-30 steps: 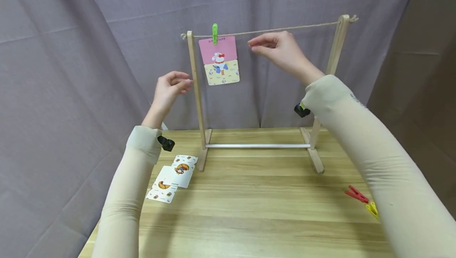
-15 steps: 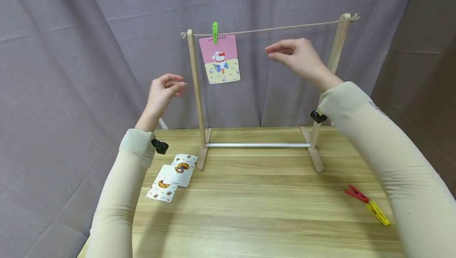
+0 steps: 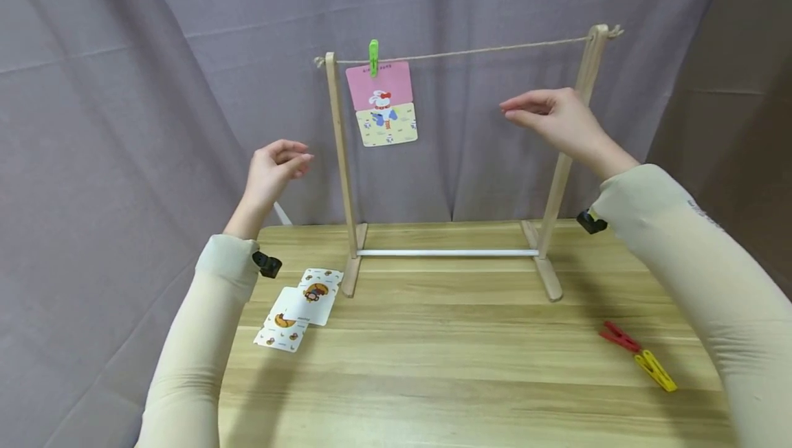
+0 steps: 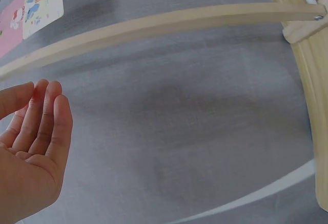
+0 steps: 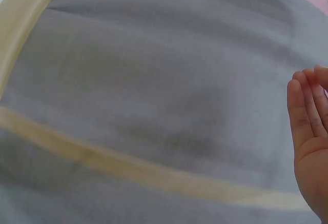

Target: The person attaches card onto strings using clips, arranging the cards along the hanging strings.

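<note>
A pink and yellow card (image 3: 399, 121) with a rabbit picture hangs near the left end of a string (image 3: 482, 51), held by a green clothespin (image 3: 374, 56). My left hand (image 3: 272, 172) is in the air left of the rack's left post (image 3: 342, 152), fingers loosely bent and holding nothing. In the left wrist view that hand (image 4: 38, 142) shows a bare palm. My right hand (image 3: 559, 121) hovers below the string, beside the right post (image 3: 559, 180), also with nothing in it. The right wrist view catches part of this hand (image 5: 310, 126) at its edge.
Several white cards (image 3: 291, 324) with animal pictures overlap on the table's left side. A red clothespin (image 3: 619, 336) and a yellow clothespin (image 3: 656, 370) lie at the right. A white rod (image 3: 448, 253) joins the rack's feet. Grey curtain (image 3: 247, 22) hangs behind.
My right hand has moved right and down, away from the hanging card. My left hand has drifted left and slightly down. Card, clothespins and rack stay in place.
</note>
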Tool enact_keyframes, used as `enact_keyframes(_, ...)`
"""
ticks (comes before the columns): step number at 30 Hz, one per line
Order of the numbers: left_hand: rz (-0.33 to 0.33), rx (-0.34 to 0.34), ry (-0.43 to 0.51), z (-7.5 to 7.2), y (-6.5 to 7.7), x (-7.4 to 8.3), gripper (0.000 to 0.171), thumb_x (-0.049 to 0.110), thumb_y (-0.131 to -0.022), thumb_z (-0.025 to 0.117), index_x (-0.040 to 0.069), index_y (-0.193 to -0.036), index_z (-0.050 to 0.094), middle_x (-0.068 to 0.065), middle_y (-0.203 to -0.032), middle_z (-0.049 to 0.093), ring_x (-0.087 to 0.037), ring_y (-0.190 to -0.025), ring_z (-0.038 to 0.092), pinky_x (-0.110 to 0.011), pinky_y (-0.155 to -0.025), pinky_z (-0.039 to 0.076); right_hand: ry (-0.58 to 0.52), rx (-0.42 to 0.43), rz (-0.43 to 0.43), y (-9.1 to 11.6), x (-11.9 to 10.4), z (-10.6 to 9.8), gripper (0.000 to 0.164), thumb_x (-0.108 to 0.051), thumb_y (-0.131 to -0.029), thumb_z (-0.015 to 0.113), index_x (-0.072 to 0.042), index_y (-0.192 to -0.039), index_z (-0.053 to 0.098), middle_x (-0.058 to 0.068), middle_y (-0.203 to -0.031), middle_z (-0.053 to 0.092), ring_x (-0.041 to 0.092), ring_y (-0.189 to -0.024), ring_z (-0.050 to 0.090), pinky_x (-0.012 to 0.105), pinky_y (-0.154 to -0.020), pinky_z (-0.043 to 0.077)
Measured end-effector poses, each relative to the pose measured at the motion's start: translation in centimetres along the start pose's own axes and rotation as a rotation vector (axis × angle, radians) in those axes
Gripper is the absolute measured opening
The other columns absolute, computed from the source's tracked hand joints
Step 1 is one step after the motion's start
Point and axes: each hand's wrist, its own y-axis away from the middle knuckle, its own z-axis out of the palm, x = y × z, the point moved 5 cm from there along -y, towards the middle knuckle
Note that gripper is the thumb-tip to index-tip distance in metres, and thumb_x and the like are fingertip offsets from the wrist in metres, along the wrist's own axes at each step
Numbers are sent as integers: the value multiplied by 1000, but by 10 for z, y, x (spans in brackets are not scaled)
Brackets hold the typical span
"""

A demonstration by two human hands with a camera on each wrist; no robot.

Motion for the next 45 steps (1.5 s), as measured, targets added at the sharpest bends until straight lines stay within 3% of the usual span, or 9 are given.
enact_keyframes(7, -26, 12, -20, -5, 9, -10, 21, 13, -95, 70, 1, -113, 68, -14, -102, 74, -15, -81, 68, -21, -73, 56, 36, 10, 63, 23, 27, -14, 39, -40, -95, 70, -15, -125, 72, -17, -108, 72, -7, -94, 61, 13, -76, 45)
enact_keyframes(12, -47, 9, -33, -9, 18, -19, 23, 13, -96, 70, 0, -114, 67, -12, -102, 75, -11, -81, 69, -21, -74, 56, 36, 19, 70, 37, 40, -20, 38, -36, -96, 70, -12, -124, 72, -21, -103, 71, -8, -89, 63, 10, -73, 45)
enact_keyframes(19, -65, 4, -82, -16, 28, -34, 23, 14, -97, 69, 1, -115, 66, -11, -102, 74, -15, -83, 71, -21, -71, 56, 71, 3, 113, 59, 56, -27, 40, -41, -97, 67, -15, -126, 71, -20, -103, 72, -6, -91, 63, 10, -74, 44)
enact_keyframes(25, -87, -22, -96, -18, 36, -35, 26, 13, -98, 68, -2, -119, 65, -6, -98, 74, -6, -77, 68, -22, -71, 57, 72, 9, 108, 79, 71, -29, 36, -38, -97, 68, -16, -125, 72, -19, -105, 72, -7, -91, 61, 10, -73, 43)
enact_keyframes(33, -104, -31, -138, -28, 53, -58, 28, 16, -99, 67, -3, -119, 63, 7, -93, 71, -7, -78, 68, -19, -70, 56, 111, 1, 166, 101, 94, -24, 42, -45, -97, 66, -16, -126, 71, -25, -105, 68, -7, -91, 57, 15, -72, 42)
enact_keyframes(40, -153, -65, -165, -31, 70, -75, 32, 14, -99, 66, -6, -124, 61, -18, -108, 69, -11, -82, 69, -19, -72, 56, 89, 35, 215, 120, 112, -29, 42, -47, -96, 66, -19, -127, 70, -27, -105, 66, -1, -89, 58, 22, -61, 44)
enact_keyframes(45, -145, -92, -205, -32, 79, -82, 33, 14, -100, 65, -6, -125, 60, -28, -114, 66, -22, -88, 69, -21, -74, 56, 86, 47, 270, 135, 129, -35, 46, -48, -96, 65, -18, -131, 67, -32, -105, 62, -8, -92, 56, 14, -67, 45)
